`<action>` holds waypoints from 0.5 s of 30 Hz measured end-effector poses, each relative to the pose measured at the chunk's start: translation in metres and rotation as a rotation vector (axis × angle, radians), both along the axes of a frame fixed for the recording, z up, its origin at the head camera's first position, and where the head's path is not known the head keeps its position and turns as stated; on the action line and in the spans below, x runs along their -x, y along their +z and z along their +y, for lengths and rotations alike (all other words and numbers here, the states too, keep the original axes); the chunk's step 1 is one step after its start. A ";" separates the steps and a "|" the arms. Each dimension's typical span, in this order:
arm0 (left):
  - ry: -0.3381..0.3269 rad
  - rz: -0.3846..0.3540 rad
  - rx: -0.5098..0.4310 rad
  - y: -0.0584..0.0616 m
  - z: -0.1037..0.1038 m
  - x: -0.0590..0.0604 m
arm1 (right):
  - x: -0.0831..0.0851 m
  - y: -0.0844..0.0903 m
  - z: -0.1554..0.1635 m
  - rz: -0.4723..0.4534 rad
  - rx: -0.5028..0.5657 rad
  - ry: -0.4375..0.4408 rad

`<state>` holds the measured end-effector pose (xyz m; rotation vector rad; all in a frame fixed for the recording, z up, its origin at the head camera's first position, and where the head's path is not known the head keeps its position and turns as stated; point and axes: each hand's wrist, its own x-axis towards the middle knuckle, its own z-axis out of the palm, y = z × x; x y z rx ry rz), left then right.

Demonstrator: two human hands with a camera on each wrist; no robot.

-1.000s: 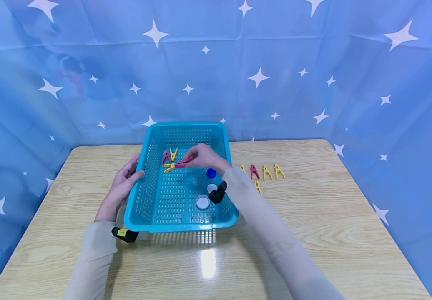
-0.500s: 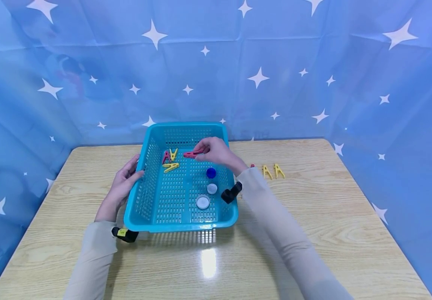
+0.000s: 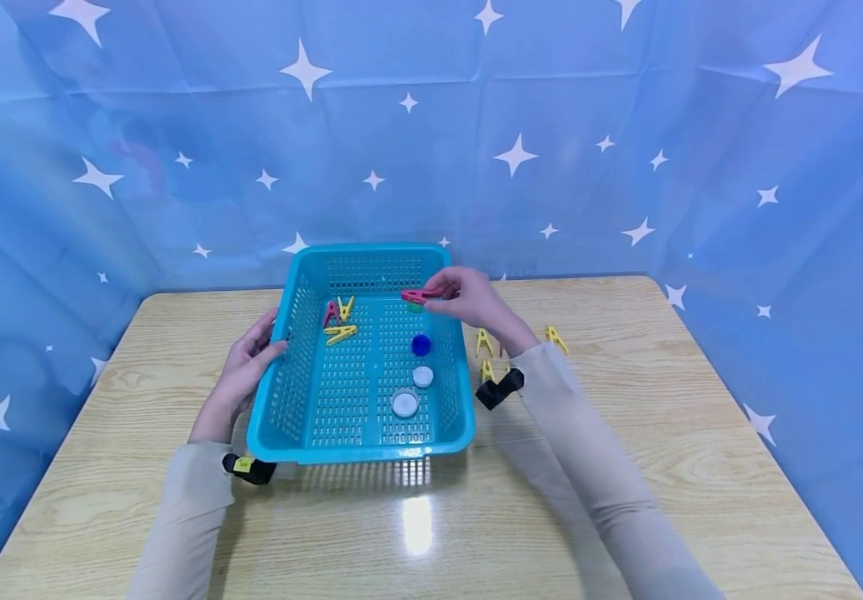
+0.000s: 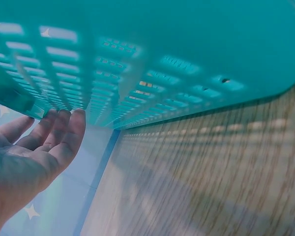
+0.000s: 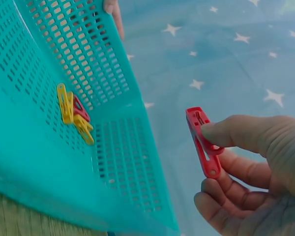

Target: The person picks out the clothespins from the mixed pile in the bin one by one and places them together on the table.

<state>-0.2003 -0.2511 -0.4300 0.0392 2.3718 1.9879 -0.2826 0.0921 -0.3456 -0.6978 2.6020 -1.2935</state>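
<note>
A turquoise plastic basket (image 3: pixel 375 454) stands on the table, and my left hand (image 3: pixel 242 375) grips its left rim, thumb over the edge and fingers outside. In the left wrist view those fingers (image 4: pixel 64 132) curl up under the rim. My right hand (image 3: pixel 472 298) pinches a red clothespin (image 3: pixel 418 296) between thumb and fingers, above the basket's back right part. The right wrist view shows this red clothespin (image 5: pixel 202 142) clear of the basket. At the basket's left lie a red clothespin (image 3: pixel 331 314) and two yellow clothespins (image 3: pixel 341 334).
Inside the basket's right half are a green cap (image 3: pixel 416 307), a blue cap (image 3: pixel 421 345) and two white caps (image 3: pixel 405 404). Several clothespins lie on the table right of it, such as a yellow one (image 3: pixel 556 337); my right forearm partly covers them. A starry blue curtain (image 3: pixel 431 142) hangs behind.
My right hand has moved right and back with the red clothespin, away from the yellow clothespin it was beside in the basket. My left hand and the basket have stayed put.
</note>
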 end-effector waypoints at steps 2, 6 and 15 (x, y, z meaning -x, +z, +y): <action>0.002 -0.004 -0.002 0.000 0.000 0.000 | -0.001 -0.001 0.009 0.003 0.007 -0.023; 0.000 -0.010 -0.007 0.001 0.000 0.000 | -0.003 -0.002 0.026 0.007 0.005 -0.077; -0.003 -0.005 0.005 -0.002 -0.002 0.001 | -0.011 -0.007 0.063 -0.028 -0.032 -0.190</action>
